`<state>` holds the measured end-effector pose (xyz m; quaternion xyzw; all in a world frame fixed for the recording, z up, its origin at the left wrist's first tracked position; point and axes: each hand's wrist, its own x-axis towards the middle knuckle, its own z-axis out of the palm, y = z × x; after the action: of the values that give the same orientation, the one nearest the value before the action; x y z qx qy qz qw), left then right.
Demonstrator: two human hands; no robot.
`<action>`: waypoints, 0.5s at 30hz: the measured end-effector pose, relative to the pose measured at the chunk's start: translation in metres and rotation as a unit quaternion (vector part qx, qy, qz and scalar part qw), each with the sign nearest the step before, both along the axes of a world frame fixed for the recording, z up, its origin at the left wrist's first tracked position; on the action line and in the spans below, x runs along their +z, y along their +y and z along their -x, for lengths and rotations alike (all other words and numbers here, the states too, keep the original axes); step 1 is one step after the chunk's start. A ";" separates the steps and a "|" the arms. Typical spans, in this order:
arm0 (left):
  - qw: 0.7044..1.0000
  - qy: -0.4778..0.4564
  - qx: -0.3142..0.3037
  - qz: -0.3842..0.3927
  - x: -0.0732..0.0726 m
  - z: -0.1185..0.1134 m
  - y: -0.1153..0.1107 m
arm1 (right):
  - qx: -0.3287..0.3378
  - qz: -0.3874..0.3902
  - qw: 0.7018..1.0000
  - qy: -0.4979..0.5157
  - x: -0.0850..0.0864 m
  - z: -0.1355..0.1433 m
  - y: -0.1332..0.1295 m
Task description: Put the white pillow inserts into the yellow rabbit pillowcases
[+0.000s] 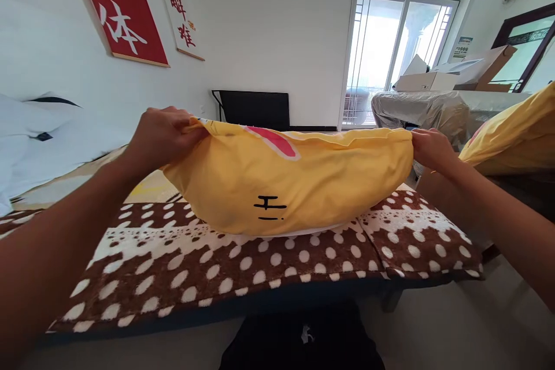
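Note:
A yellow pillowcase [303, 179] with a pink shape and black lettering is stretched between my two hands, over the bed's near part. Its lower side bulges out, but whatever lies inside is hidden. My left hand [162, 133] is closed on the upper left corner, fingers wrapped in the cloth. At the upper right corner, my right hand [431, 147] pinches the edge. Below the pillowcase, a brown blanket with white dots [277, 260] covers the bed.
White bedding [39, 144] lies at the left by the wall. To the right is another yellow cloth item [511, 133]. Open boxes [427, 81] stand on a plastic-covered piece of furniture [420, 107]. A black panel [255, 108] leans near the back wall.

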<state>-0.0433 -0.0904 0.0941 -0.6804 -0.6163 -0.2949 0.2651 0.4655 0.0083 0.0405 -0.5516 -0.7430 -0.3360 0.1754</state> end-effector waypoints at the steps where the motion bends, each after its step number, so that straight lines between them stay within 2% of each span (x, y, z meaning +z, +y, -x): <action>1: 1.000 0.018 -0.002 -0.024 0.001 -0.009 0.003 | 0.000 -0.009 1.000 0.016 0.003 0.016 0.000; 6: 0.986 0.131 -0.032 -0.099 0.008 -0.077 0.017 | 0.028 -0.067 0.993 0.095 0.028 0.114 -0.010; 9: 0.981 0.151 -0.034 -0.119 0.012 -0.111 0.018 | 0.053 -0.088 0.985 0.136 0.046 0.154 -0.018; 11: 0.982 0.148 -0.014 -0.119 0.018 -0.114 0.015 | 0.044 -0.096 0.980 0.166 0.060 0.156 -0.020; 12: 0.983 0.138 0.008 -0.119 0.022 -0.108 0.013 | 0.028 -0.098 0.978 0.184 0.066 0.147 -0.019; 15: 0.984 0.076 0.106 -0.122 0.033 -0.067 0.009 | -0.088 -0.101 0.951 0.280 0.082 0.095 -0.014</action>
<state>0.0235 -0.0818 0.1267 -0.5940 -0.6225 -0.2854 0.4221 0.3700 -0.0061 0.1226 -0.6659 -0.5749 -0.2550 0.4013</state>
